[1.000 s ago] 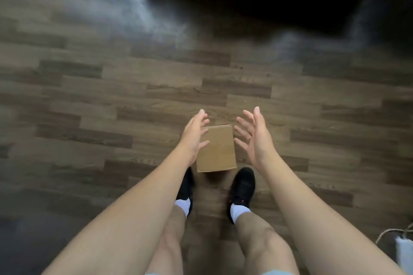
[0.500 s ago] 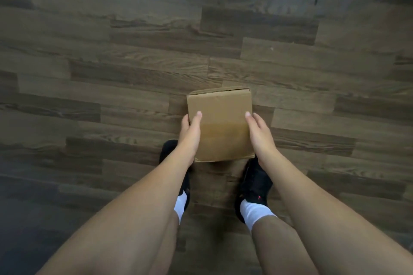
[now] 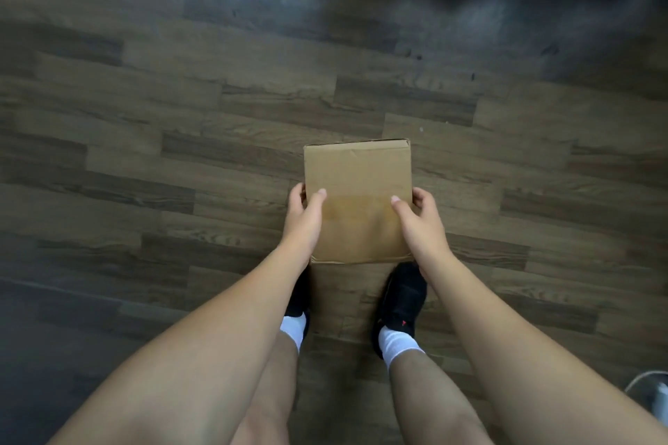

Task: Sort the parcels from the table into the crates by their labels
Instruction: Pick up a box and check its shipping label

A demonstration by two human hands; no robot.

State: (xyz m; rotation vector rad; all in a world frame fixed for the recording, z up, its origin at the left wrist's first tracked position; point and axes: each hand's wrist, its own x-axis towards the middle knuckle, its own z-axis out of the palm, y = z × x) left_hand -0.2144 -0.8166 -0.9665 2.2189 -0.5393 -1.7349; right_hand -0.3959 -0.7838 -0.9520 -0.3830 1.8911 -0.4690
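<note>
The parcel [image 3: 358,188] is a brown cardboard box. It looks stiff, with flat sides and sharp edges, so it should keep its shape when squeezed a little. I think it is light, because the hands carry it with a soft grip. The cardboard looks dry and not slippery. The best place to hold it is on the two long side edges, one hand on each.

The left hand [image 3: 303,224] grips the left edge, with the thumb on top and the fingers curled round the side. The right hand [image 3: 421,224] grips the right edge the same way. The parcel sits between the hands, held up over the wooden floor [image 3: 180,163], just in front of the black shoes [image 3: 403,296]. No label shows on its top face. No bench or crate is in sight.
</note>
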